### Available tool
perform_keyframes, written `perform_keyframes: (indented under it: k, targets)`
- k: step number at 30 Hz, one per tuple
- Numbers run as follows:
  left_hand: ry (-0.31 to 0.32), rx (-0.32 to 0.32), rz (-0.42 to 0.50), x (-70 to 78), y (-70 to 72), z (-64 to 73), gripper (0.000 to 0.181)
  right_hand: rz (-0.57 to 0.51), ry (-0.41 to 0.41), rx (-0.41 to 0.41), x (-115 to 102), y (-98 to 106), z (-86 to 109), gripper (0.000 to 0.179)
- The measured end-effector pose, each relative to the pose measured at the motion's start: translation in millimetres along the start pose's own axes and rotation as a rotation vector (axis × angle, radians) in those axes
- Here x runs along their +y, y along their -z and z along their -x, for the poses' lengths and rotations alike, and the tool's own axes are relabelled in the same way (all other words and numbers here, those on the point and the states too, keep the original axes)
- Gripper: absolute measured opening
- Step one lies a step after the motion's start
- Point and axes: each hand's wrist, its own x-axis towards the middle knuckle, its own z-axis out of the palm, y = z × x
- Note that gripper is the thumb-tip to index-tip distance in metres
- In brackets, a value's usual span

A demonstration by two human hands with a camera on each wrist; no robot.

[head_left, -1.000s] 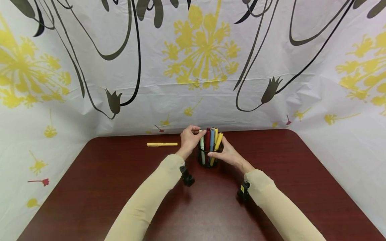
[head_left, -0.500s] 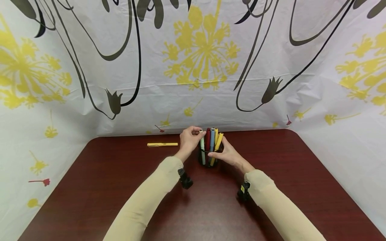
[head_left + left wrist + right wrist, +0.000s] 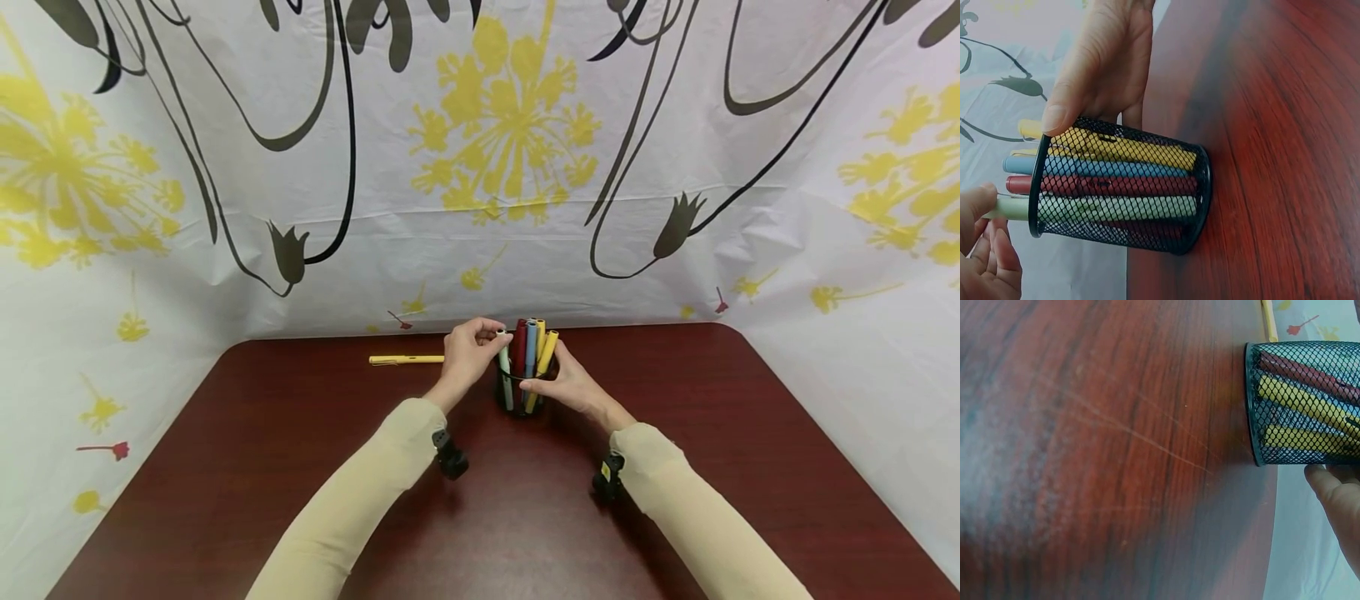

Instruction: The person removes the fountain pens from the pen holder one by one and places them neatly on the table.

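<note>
A black mesh pencil cup (image 3: 1204, 206) stands upright on the dark red table, holding several pens. Thumb and fingers of my left hand (image 3: 463, 357) pinch the top of a light green pen (image 3: 1013, 209), whose lower length is inside the cup. Beside it are a dark red pen (image 3: 1017, 184), a blue pen (image 3: 1018, 164) and yellow pens (image 3: 1030, 129). My right hand (image 3: 573, 383) grips the cup from the right side, its thumb at the rim; in the right wrist view part of that hand (image 3: 1342, 503) shows against the mesh.
A yellow pen (image 3: 406, 360) lies on the table (image 3: 300, 433) left of the cup, near the back edge. Right behind the table hangs a white cloth (image 3: 360, 283) with yellow flowers and dark stems. Each wrist carries a small black camera (image 3: 452, 461).
My left wrist and forearm have shifted slightly left and down, with the fingers still on the green pen, whose top has tilted a little. The right hand and cup hold their place.
</note>
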Motion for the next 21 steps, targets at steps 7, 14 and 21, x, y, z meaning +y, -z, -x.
perform_keyframes:
  k: [7,14,21]
  targets:
    - [-0.069,-0.022,-0.035,-2.4,3.7,4.3,0.021,0.006,-0.003,0.005,0.9,-0.1,-0.2,0.085]
    - [-0.127,-0.038,-0.046,-2.8,3.0,8.2,0.021,0.009,0.013,0.004,0.9,0.2,-0.1,0.083]
    - [-0.155,-0.019,-0.061,-2.2,3.2,10.2,0.02,0.004,0.018,-0.002,0.6,-0.3,-0.2,0.081]
